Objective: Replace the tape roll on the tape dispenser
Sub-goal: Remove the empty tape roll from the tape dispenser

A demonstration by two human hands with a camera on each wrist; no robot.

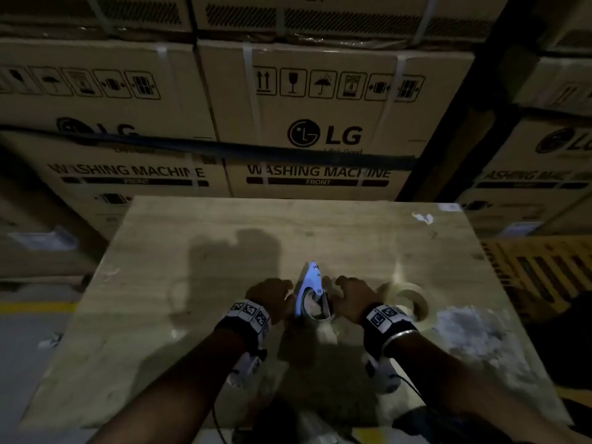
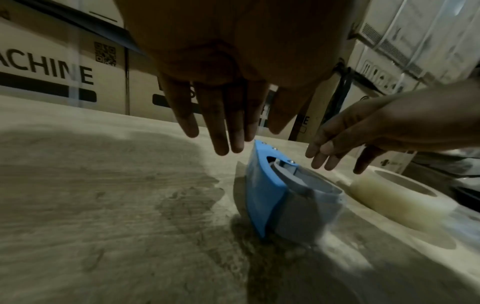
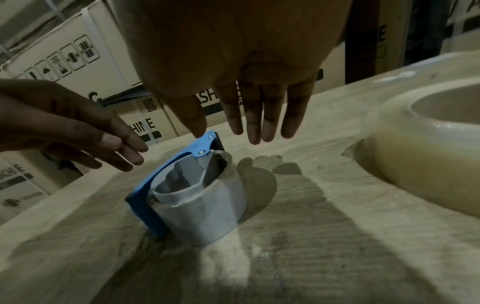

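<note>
A blue tape dispenser [image 1: 310, 291] with a grey hub stands on its side plate on the wooden table [image 1: 192, 267]; it also shows in the left wrist view as the dispenser [image 2: 267, 191] and in the right wrist view as the dispenser [image 3: 187, 191]. A clear tape roll [image 1: 413, 302] lies flat to its right, also visible as the roll [image 2: 397, 197] and the roll [image 3: 426, 148]. My left hand [image 1: 272, 291] hovers just left of the dispenser, fingers straight, holding nothing. My right hand [image 1: 352, 291] hovers just right of it, fingers straight and empty. Neither hand touches the dispenser.
Stacked cardboard washing machine boxes [image 1: 320, 123] rise behind the table's far edge. A dark upright post [image 1: 448, 123] stands at the back right, a yellow pallet [image 1: 544, 267] to the right. White scraps [image 1: 423, 217] lie near the table's far right corner.
</note>
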